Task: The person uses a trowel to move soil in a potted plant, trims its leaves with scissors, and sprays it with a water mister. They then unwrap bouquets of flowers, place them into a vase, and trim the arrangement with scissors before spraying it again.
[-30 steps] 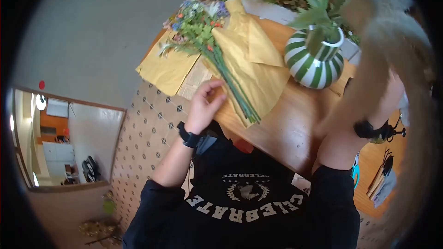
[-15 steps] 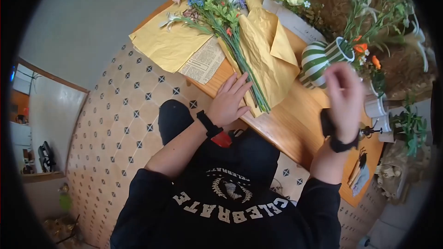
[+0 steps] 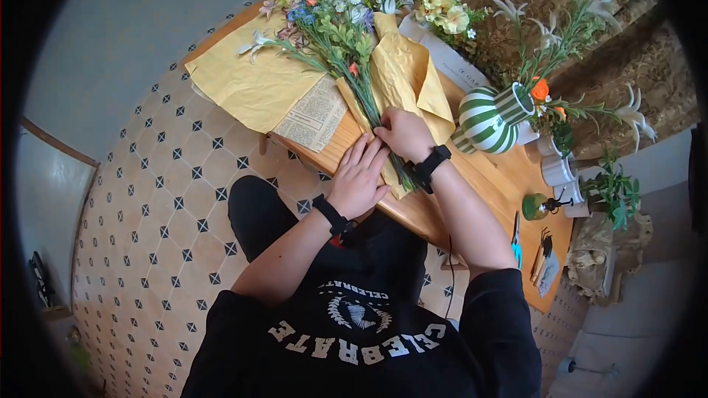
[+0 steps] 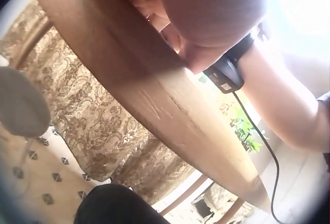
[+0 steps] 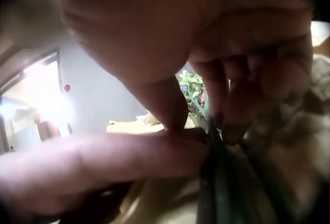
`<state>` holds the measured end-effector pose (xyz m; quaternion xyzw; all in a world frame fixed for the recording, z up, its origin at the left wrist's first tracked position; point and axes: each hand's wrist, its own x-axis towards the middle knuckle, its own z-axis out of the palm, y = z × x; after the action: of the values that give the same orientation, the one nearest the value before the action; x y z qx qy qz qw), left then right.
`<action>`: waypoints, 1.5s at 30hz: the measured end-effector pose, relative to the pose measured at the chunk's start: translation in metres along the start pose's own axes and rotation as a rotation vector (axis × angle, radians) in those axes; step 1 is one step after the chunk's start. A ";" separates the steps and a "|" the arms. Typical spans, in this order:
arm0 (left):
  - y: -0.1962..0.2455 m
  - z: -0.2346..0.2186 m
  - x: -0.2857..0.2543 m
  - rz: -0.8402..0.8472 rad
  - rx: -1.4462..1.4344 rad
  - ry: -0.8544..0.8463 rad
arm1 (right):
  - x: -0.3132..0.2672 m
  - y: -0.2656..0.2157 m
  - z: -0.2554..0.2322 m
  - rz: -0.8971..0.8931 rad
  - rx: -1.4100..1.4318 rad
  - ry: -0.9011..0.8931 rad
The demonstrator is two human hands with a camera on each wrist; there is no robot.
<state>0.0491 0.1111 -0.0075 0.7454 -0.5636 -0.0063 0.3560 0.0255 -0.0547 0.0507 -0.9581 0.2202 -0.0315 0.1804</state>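
A bouquet of mixed flowers [image 3: 343,37] lies on yellow wrapping paper [image 3: 402,74], its green stems toward the table's near edge. My left hand [image 3: 358,184] lies with fingers extended on the paper's edge, beside the stems. Over the stems is my right hand [image 3: 405,135], fingers curled around them. The right wrist view shows the right hand [image 5: 154,33] with thumb and fingertips at the green stems [image 5: 221,182], and a finger of the left hand [image 5: 103,164] against them. In the left wrist view the table edge [image 4: 149,100] hides the stems.
A striped green-and-white vase [image 3: 483,121] with lilies stands right of the paper. Newsprint [image 3: 313,114] lies to the left. Cream flowers [image 3: 446,11] are at the back. A green spray bottle [image 3: 535,206], blue-handled scissors [image 3: 516,250] and small tools [image 3: 544,262] lie at the right.
My right hand has come from near the vase down to the stems and taken hold. My left hand came onto the paper beside the stems and has stayed there.
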 end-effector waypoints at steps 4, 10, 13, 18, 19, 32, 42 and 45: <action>0.000 -0.003 0.000 0.008 -0.013 0.019 | 0.004 0.002 -0.001 0.021 0.031 0.013; 0.001 -0.001 0.003 0.016 0.016 0.015 | -0.001 0.004 -0.014 0.022 0.235 0.176; 0.001 -0.002 0.003 0.017 0.024 0.015 | -0.006 0.008 -0.020 0.014 0.350 0.229; 0.004 -0.002 0.004 0.012 0.055 0.023 | -0.018 0.007 -0.034 -0.057 0.412 0.392; 0.005 0.000 0.004 0.015 0.068 0.021 | -0.019 0.008 -0.037 -0.075 0.423 0.410; 0.007 0.001 0.005 0.036 0.095 -0.010 | -0.048 0.014 -0.075 -0.110 0.510 0.578; 0.008 -0.001 0.005 0.025 0.087 -0.037 | -0.068 0.022 -0.123 -0.284 0.843 0.689; 0.010 -0.001 0.006 0.029 0.086 -0.030 | -0.089 0.018 -0.144 -0.283 0.901 0.719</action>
<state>0.0435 0.1052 0.0013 0.7516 -0.5793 0.0117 0.3152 -0.0823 -0.0786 0.1800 -0.7363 0.1025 -0.4683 0.4776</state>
